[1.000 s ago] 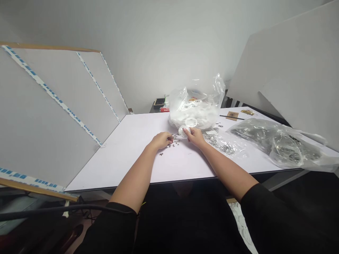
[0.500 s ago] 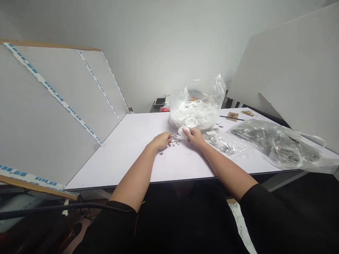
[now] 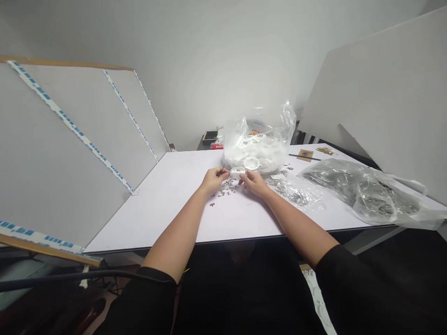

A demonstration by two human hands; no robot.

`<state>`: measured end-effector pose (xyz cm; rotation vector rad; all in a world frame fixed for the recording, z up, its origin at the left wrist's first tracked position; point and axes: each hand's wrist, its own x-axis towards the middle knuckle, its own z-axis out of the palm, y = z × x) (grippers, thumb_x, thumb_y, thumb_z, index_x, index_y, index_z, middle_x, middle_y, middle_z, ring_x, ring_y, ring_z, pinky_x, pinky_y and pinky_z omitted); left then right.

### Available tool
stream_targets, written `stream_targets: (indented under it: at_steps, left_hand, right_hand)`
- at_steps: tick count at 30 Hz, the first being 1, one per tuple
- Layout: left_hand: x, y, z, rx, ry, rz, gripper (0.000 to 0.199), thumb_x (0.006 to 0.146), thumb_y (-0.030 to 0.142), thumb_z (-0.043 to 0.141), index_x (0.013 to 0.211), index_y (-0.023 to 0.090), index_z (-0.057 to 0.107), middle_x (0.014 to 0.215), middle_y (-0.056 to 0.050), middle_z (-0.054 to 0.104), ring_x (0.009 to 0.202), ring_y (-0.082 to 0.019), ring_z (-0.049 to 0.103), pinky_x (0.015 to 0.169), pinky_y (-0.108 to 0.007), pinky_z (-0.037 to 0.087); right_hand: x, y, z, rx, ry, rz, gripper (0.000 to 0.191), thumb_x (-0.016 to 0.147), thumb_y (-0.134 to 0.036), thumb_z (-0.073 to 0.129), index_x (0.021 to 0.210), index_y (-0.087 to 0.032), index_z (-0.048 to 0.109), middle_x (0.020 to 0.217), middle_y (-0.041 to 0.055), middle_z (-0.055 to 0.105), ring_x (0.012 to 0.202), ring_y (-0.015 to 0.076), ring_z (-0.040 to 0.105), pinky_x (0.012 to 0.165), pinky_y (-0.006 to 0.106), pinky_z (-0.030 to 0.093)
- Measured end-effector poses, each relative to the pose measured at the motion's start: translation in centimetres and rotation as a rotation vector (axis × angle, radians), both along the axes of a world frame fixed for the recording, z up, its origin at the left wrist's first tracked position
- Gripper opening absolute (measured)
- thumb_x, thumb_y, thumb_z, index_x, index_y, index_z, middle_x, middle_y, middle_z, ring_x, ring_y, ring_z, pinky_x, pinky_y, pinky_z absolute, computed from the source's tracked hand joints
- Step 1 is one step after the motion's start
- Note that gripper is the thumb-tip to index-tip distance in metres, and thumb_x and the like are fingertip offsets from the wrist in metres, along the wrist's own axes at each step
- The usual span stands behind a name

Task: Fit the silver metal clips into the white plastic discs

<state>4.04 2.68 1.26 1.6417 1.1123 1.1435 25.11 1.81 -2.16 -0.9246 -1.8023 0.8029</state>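
My right hand (image 3: pixel 253 183) is closed on a round white plastic piece (image 3: pixel 238 172), gripping its right side. At the left side of that piece, my left hand (image 3: pixel 213 180) is pinched; a thin dark sliver shows at its fingertips, too small to name. Small dark metal parts (image 3: pixel 228 187) lie scattered on the table below and between my hands. Right behind the hands stands a clear plastic bag (image 3: pixel 260 149) full of white plastic pieces, with a white ring (image 3: pixel 252 163) at its front.
Beside my right forearm lies a clear bag of small metal parts (image 3: pixel 296 195). Farther right rests a larger bag of dark metal parts (image 3: pixel 370 190). A brown square (image 3: pixel 305 155) and a gold packet (image 3: pixel 325 150) sit behind. White panels (image 3: pixel 80 139) flank the white table (image 3: pixel 139 214).
My left hand has risen from the scattered metal parts to the white piece. The white piece has tilted from facing me to a flatter angle in my right hand.
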Motion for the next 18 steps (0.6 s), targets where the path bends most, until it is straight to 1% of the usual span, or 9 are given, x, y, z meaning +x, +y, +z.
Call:
stream_targets:
  at_steps: [1, 3, 6, 9, 10, 11, 12, 15, 18]
  left_hand:
    - [-0.05, 0.07, -0.09, 0.015, -0.002, 0.021, 0.022, 0.076, 0.033, 0.068, 0.086, 0.013, 0.065, 0.082, -0.004, 0.065, 0.074, -0.013, 0.053, 0.074, -0.027, 0.042]
    - [-0.18, 0.15, -0.16, 0.041, -0.018, 0.054, 0.022, 0.077, 0.035, 0.068, 0.085, 0.015, 0.063, 0.081, -0.003, 0.064, 0.072, -0.012, 0.051, 0.070, -0.025, 0.041]
    - [-0.24, 0.04, 0.02, 0.030, -0.047, 0.073, 0.024, 0.078, 0.037, 0.067, 0.087, 0.016, 0.061, 0.079, -0.002, 0.064, 0.064, -0.011, 0.047, 0.063, -0.024, 0.038]
    - [-0.12, -0.18, 0.32, 0.011, -0.050, 0.074, 0.024, 0.078, 0.037, 0.067, 0.087, 0.015, 0.061, 0.076, -0.003, 0.065, 0.059, -0.010, 0.044, 0.059, -0.024, 0.036]
    - [-0.07, -0.23, 0.37, 0.014, -0.053, 0.072, 0.025, 0.077, 0.037, 0.067, 0.087, 0.015, 0.061, 0.076, -0.003, 0.065, 0.059, -0.010, 0.045, 0.059, -0.024, 0.036]
    - [-0.04, -0.24, 0.38, 0.023, -0.057, 0.068, 0.026, 0.076, 0.038, 0.068, 0.087, 0.015, 0.062, 0.077, -0.004, 0.066, 0.061, -0.011, 0.048, 0.060, -0.025, 0.037]
    - [-0.02, -0.22, 0.34, 0.037, -0.062, 0.062, 0.027, 0.075, 0.039, 0.069, 0.087, 0.015, 0.062, 0.077, -0.004, 0.067, 0.063, -0.012, 0.050, 0.061, -0.025, 0.038]
    - [-0.09, -0.02, 0.10, 0.075, -0.068, 0.038, 0.030, 0.072, 0.040, 0.072, 0.086, 0.015, 0.065, 0.080, -0.005, 0.069, 0.071, -0.014, 0.057, 0.068, -0.026, 0.043]
    - [-0.25, 0.10, -0.06, 0.105, -0.036, 0.028, 0.030, 0.071, 0.041, 0.073, 0.083, 0.014, 0.067, 0.082, -0.006, 0.070, 0.074, -0.014, 0.057, 0.072, -0.027, 0.044]
  right_hand:
    - [0.10, 0.11, -0.05, -0.010, 0.008, 0.021, 0.071, 0.088, -0.079, 0.054, 0.111, -0.012, 0.063, 0.081, 0.0085, 0.071, 0.054, 0.0136, 0.056, 0.058, 0.029, 0.048]
    - [0.27, 0.29, -0.11, -0.031, 0.017, 0.052, 0.071, 0.088, -0.074, 0.057, 0.120, -0.011, 0.063, 0.079, 0.0079, 0.071, 0.053, 0.0143, 0.057, 0.056, 0.029, 0.048]
    - [0.45, 0.28, -0.06, -0.010, -0.002, 0.068, 0.060, 0.090, -0.062, 0.061, 0.123, -0.011, 0.066, 0.075, 0.0068, 0.070, 0.055, 0.0156, 0.059, 0.056, 0.030, 0.049]
    - [0.57, -0.02, 0.14, 0.064, -0.017, 0.065, 0.047, 0.087, -0.047, 0.068, 0.119, -0.012, 0.070, 0.097, 0.0114, 0.073, 0.062, 0.0152, 0.064, 0.061, 0.030, 0.052]
    - [0.61, -0.14, 0.20, 0.067, -0.014, 0.077, 0.047, 0.086, -0.045, 0.068, 0.120, -0.013, 0.070, 0.102, 0.0122, 0.073, 0.064, 0.0154, 0.065, 0.060, 0.029, 0.053]
    - [0.65, -0.24, 0.25, 0.049, -0.005, 0.096, 0.049, 0.086, -0.045, 0.067, 0.123, -0.013, 0.069, 0.103, 0.0122, 0.073, 0.065, 0.0160, 0.066, 0.058, 0.029, 0.053]
    - [0.66, -0.32, 0.27, 0.017, 0.006, 0.118, 0.050, 0.088, -0.046, 0.064, 0.126, -0.013, 0.068, 0.099, 0.0117, 0.072, 0.066, 0.0169, 0.067, 0.055, 0.028, 0.052]
    - [0.61, -0.41, 0.26, -0.055, 0.029, 0.133, 0.053, 0.094, -0.052, 0.056, 0.126, -0.012, 0.068, 0.073, 0.0062, 0.067, 0.057, 0.0166, 0.062, 0.048, 0.027, 0.050]
    - [0.41, -0.35, 0.25, 0.023, -0.006, 0.069, 0.043, 0.092, -0.047, 0.060, 0.118, -0.014, 0.072, 0.065, 0.0030, 0.064, 0.048, 0.0130, 0.055, 0.050, 0.027, 0.050]
